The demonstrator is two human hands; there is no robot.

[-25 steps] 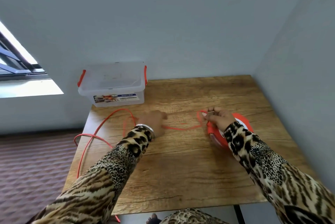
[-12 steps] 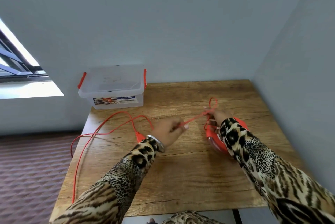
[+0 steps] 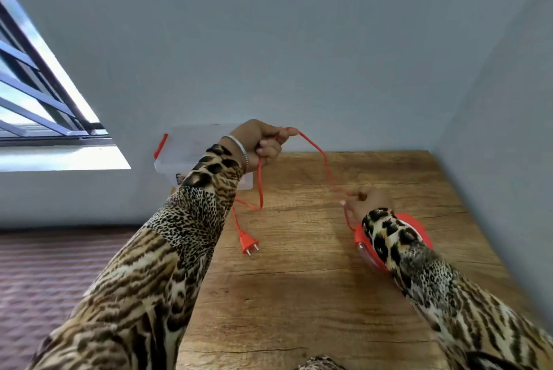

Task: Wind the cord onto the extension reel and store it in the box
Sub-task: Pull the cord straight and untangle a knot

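A bench (image 3: 299, 294) of brown wood-grain board stood in the corner of a room with plain grey-blue walls, its far and right edges close against them. To the left lay a dark ribbed floor (image 3: 45, 280), and a barred window (image 3: 36, 100) let in bright light at the far left.

The left hand (image 3: 260, 145), raised above the far left of the bench, had its fingers curled round the thin orange cord (image 3: 317, 151). From that hand one length hung down to the board and ended in an orange two-pin plug (image 3: 247, 244) lying flat near the left edge. The other length sloped down to the right hand (image 3: 368, 202), whose fingertips pinched it just above the round orange extension reel (image 3: 416, 229).

The reel lay on the bench near the right edge, mostly covered by the leopard-print sleeve (image 3: 398, 244), so how much cord was wound on it could not be told. The clear plastic box with orange clips (image 3: 179, 154) sat at the far left corner, half hidden behind the left wrist; its inside was hard to make out.

Bare board lay open between the plug and the reel and toward the near edge.
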